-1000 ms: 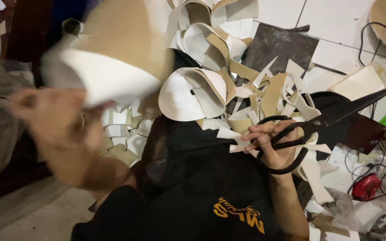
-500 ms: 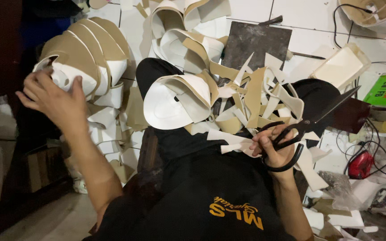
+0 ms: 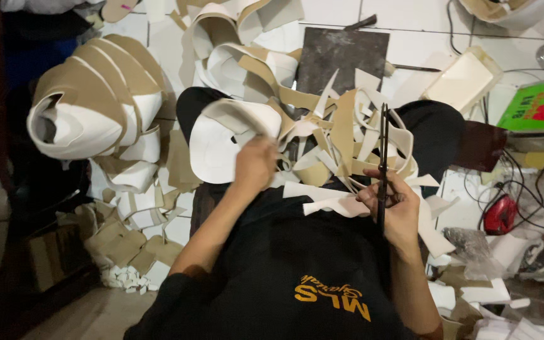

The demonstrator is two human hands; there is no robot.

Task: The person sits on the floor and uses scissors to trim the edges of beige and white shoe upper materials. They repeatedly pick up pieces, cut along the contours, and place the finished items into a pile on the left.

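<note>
curved white sheet piece [image 3: 218,148] — pale, matte, bent into a shallow cup with a tan backing showing at its upper rim; lies on the person's lap, at the near-left edge of the scrap heap [image 3: 335,132].

left hand [image 3: 254,162] — forearm reaching forward from the lap, knuckles up, fingers curled together over the right-hand rim of the white piece and touching it; whether they pinch it cannot be told, the hand being blurred.

right hand [image 3: 393,204] — right of the white piece, wrist bent, fingers through and clamped on the handles of the black scissors [image 3: 383,157]; blades together, pointing straight away from the body over the heap.

scrap heap — tan and white offcuts, strips and points, overlapping from the lap onto the white tile floor [image 3: 410,38]; dark grey slab [image 3: 342,53] beyond it.

stack of nested tan-and-white cups [image 3: 89,104] — left of the white piece, just apart from it.

open room — little; offcuts crowd every edge of the white piece, bare tile only beyond the slab.
</note>
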